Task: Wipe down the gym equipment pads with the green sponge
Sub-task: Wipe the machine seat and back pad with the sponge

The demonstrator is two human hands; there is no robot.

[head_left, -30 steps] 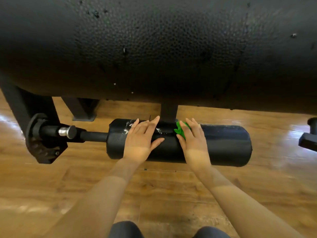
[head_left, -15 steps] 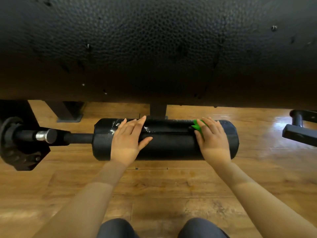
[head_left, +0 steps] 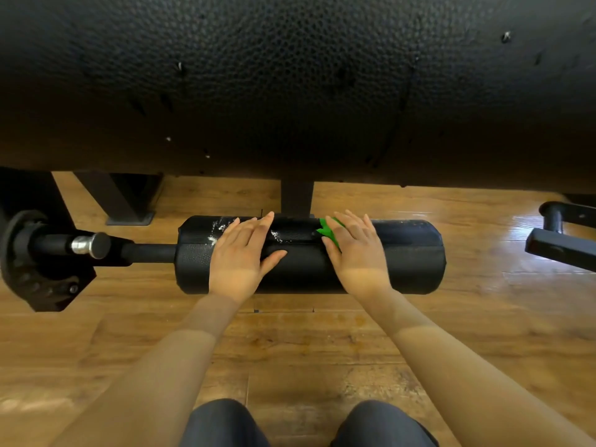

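down low, both hands lie flat on the black cylindrical leather roller pad (head_left: 403,262), which runs crosswise above the wooden plank floor (head_left: 290,350). the left hand (head_left: 240,256) rests palm-down on the pad's left half, its fingers (head_left: 254,229) straight and close together, the thumb splayed out to the right along the pad. just past those fingertips and to their left, white foamy specks (head_left: 215,232) cling to the pad's top. the right hand (head_left: 356,253) presses down with straight, slightly spread fingers on the bright green sponge (head_left: 327,233), which is trapped between the fingers and the pad's upper face; only its left edge peeks out beside the index finger. left of the left hand, a black steel bar (head_left: 148,253) leaves the pad's end toward a chrome knob (head_left: 92,245). beyond all the fingertips looms a large black pebbled leather bench pad (head_left: 290,85).
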